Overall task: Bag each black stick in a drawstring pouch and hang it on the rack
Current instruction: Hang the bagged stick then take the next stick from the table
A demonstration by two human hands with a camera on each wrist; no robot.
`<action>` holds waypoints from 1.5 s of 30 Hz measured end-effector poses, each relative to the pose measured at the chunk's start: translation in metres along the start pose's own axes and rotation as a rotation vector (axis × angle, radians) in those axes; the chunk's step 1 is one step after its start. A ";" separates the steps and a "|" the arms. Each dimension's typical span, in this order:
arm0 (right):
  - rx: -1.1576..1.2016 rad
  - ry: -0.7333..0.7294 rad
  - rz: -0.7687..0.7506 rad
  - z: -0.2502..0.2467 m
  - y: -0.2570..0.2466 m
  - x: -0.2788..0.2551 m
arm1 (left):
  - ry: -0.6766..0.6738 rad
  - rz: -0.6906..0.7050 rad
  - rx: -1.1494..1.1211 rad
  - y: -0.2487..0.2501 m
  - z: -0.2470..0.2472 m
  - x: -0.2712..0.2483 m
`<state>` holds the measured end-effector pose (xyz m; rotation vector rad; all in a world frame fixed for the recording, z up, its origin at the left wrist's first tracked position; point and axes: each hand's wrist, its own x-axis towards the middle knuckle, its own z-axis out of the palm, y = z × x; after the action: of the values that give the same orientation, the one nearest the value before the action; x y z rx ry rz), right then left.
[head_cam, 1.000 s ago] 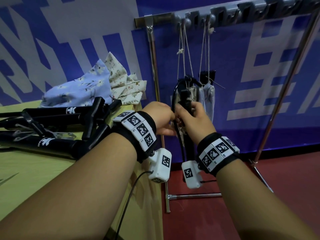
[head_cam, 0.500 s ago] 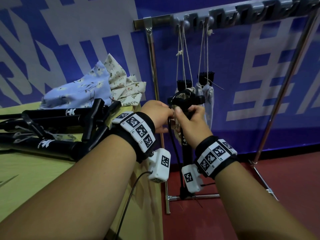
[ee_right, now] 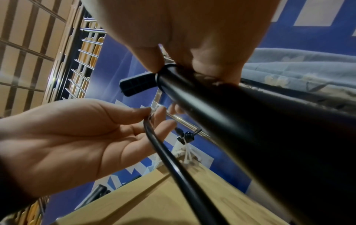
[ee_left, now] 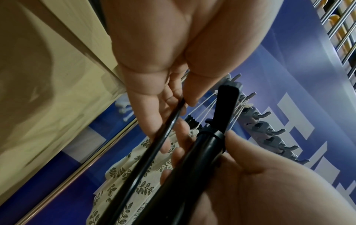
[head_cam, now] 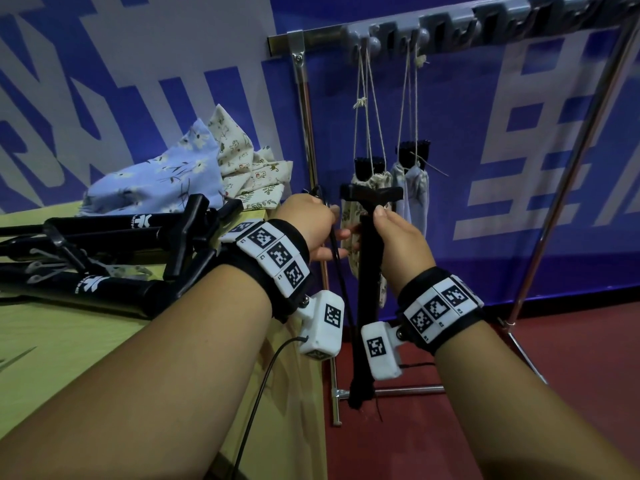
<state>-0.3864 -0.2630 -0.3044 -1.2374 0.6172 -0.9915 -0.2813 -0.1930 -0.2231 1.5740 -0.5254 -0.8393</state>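
Gripping the black stick (head_cam: 369, 258) upright at frame centre, the right hand (head_cam: 401, 244) has raised it higher while the left hand (head_cam: 308, 230) pinches its thin black cord (head_cam: 341, 282); bagging hasn't begun.

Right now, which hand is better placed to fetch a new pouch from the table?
Left. The left hand is nearer the loose pouches on the table and only pinches the thin black cord. The right hand grips the black stick upright.
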 end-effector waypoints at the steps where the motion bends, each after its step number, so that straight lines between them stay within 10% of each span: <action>1: -0.003 -0.006 0.001 0.003 -0.001 0.000 | -0.010 0.018 0.014 0.000 0.000 -0.001; 45: -0.255 -0.108 0.004 0.003 -0.001 -0.003 | -0.034 0.458 0.465 -0.002 -0.015 0.018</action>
<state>-0.3860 -0.2589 -0.3028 -1.5032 0.6755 -0.8551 -0.2588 -0.1960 -0.2285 1.7552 -1.1172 -0.4073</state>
